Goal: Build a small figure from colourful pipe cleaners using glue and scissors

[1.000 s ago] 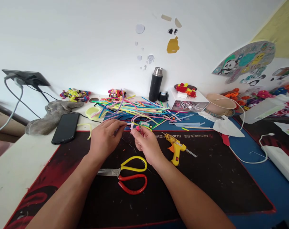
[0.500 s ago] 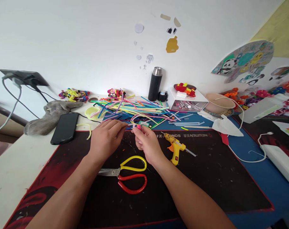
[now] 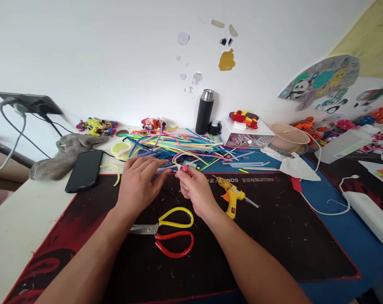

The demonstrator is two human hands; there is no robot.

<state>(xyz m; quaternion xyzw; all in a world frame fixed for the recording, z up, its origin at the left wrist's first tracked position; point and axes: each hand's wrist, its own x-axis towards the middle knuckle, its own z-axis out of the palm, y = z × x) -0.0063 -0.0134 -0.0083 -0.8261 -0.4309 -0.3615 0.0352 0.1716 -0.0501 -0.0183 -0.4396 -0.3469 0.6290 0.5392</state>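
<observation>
My right hand (image 3: 196,188) pinches a small pink and white fuzzy piece (image 3: 184,168), which looks like bent pipe cleaner, between thumb and forefinger. Just left of it, my left hand (image 3: 139,179) has its thumb and fingers parted, with a gap in front of the piece. Behind both hands lies a heap of coloured pipe cleaners (image 3: 179,145). Scissors (image 3: 174,232) with one yellow and one red handle rest on the black mat (image 3: 273,236) between my forearms. A yellow hot glue gun (image 3: 232,196) lies right of my right hand, a glue stick jutting from its back.
At left are a black phone (image 3: 84,171) and a grey plush object (image 3: 68,156). A black thermos (image 3: 205,112) stands by the wall beside a white box (image 3: 248,135). Clear glue sticks (image 3: 250,164), a pinkish bowl (image 3: 289,137) and a white power strip (image 3: 371,217) are to the right.
My left thumb and fingers, pinched together before, have spread apart beside the piece. My right hand keeps its hold, almost in the same place. The view has shifted slightly.
</observation>
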